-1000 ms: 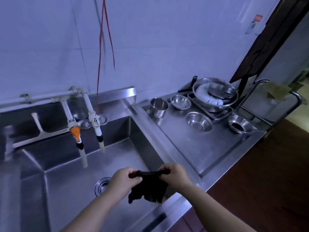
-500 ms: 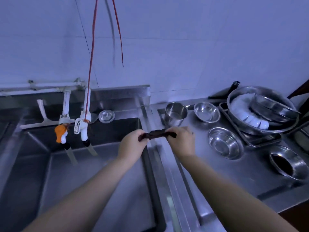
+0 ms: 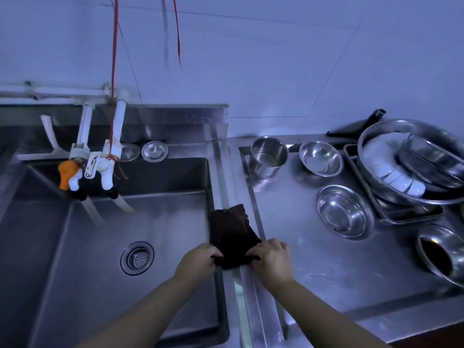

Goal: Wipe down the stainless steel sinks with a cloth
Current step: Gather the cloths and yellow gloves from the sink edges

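On sink rim (image 3: 227, 194): cloth (image 3: 232, 232) pinched between hands (image 3: 234, 262).

A working kitchen's washing-up area: a deep stainless steel sink (image 3: 75, 247) with wall-mounted taps (image 3: 100, 167), a steel draining counter (image 3: 313, 267) beside it holding metal bowls (image 3: 344, 214), a pot (image 3: 268, 156) and stacked dishes (image 3: 391, 177), against a tiled wall (image 3: 276, 59).

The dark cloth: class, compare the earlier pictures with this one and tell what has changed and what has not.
The dark cloth, earlier bunched and stretched taut in the air between both hands, now lies spread on the sink rim, its far end flat on the steel. The left hand and right hand have come down and keep their grip on its near corners. The steel bowls stay put.
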`<state>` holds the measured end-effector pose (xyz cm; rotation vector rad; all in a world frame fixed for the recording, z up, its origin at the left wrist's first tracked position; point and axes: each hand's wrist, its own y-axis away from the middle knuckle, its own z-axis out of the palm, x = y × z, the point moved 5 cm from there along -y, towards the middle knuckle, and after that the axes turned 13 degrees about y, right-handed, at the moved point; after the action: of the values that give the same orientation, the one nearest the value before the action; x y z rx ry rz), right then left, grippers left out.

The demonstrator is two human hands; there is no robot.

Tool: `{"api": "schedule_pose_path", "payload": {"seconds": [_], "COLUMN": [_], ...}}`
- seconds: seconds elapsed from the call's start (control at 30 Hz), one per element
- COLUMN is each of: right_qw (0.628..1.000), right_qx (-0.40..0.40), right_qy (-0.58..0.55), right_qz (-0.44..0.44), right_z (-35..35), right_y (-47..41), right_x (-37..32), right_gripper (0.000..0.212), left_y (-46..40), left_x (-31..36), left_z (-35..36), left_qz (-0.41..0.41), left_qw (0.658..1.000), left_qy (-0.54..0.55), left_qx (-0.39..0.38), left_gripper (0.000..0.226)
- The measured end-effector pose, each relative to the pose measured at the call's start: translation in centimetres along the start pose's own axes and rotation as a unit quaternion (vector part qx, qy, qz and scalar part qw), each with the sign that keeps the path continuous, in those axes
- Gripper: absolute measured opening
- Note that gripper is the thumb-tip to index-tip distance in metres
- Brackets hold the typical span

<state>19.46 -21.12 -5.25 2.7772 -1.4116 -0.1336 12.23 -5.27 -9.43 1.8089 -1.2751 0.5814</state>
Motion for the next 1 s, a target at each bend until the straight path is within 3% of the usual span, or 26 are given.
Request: {"api": "schedule_pose_path", "payload": {"seconds": [0.17,0.27,0.4,0.5,0.6,0.73,1.0], "right_qw": [0.995,0.993,0.988,0.981,0.973,0.967,0.934], "right_qx": [0.052,0.081,0.065,0.026,-0.023,-0.054,-0.038], "right_qy": [0.054,0.073,0.128,0.173,0.173,0.126,0.05], "right_qz": [-0.06,-0.048,-0.049,-0.087,-0.152,-0.216,-0.352], "right_z": [-0.3,-1.7,-4.2,-5.5,-5.7,-5.2,-6.3], "right_y": [0.7,0.5,-0.7,-2.2,-3.2,-3.3,0.4], "right_x": [-0.5,-0.9,-3.2,-7.5,-13.3,-21.4,-41.2], "right_gripper": [0.04,0.033,0.023,0.03,0.006,0.021,0.027], "left_y": [1.8,3.1,5.4,8.3,12.1,18.1,34.2], "left_x": [-0.3,-0.4,-1.0,-2.3,-4.0,-6.6,-14.3], "left_z": [0.7,-0.5,-4.2,-7.8,-11.6,-16.3,-25.8], "left_qz": [0.03,0.023,0.0,-0.026,-0.054,-0.091,-0.147], "left_qw": [0.994,0.994,0.998,0.995,0.983,0.962,0.886], "left_qy": [-0.082,-0.091,-0.057,-0.009,0.02,0.052,0.091], "left_qx": [-0.067,-0.054,0.022,0.091,0.172,0.252,0.43], "left_gripper": [0.05,0.049,0.035,0.028,0.023,0.021,0.019]}}
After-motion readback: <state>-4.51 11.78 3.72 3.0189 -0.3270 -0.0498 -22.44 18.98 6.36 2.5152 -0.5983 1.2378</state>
